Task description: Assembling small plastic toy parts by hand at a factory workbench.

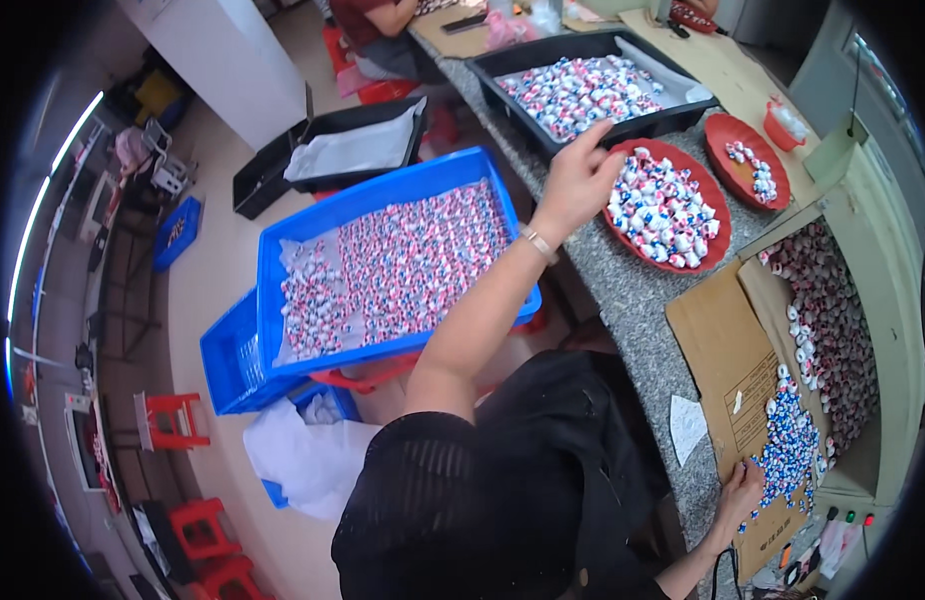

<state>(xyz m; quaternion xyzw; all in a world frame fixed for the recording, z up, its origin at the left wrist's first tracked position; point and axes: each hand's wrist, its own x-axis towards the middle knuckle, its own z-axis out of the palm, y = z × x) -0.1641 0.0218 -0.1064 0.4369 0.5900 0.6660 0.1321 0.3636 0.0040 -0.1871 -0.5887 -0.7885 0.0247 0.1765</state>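
My left hand (583, 180), with a band on its wrist, reaches across to the near-left rim of a red bowl (725, 222). Its fingers are bent and appear closed on that rim. Small white, blue and pink figure-like pieces (665, 212) fill the bowl. Lower right, my right hand (740, 496) rests at the edge of a heap of small blue-and-white pieces (789, 440) spread over a cardboard sheet (721, 335). The right fingers are curled together; whatever sits between them is too small to make out.
A second red bowl (719, 130) and a black tray (493, 95) of pieces stand farther along the grey counter (623, 300). Right of the cardboard, a box-like booth (898, 300) holds dark pieces. Left of me is a blue crate (271, 290) of pieces. Another person (378, 25) sits beyond.
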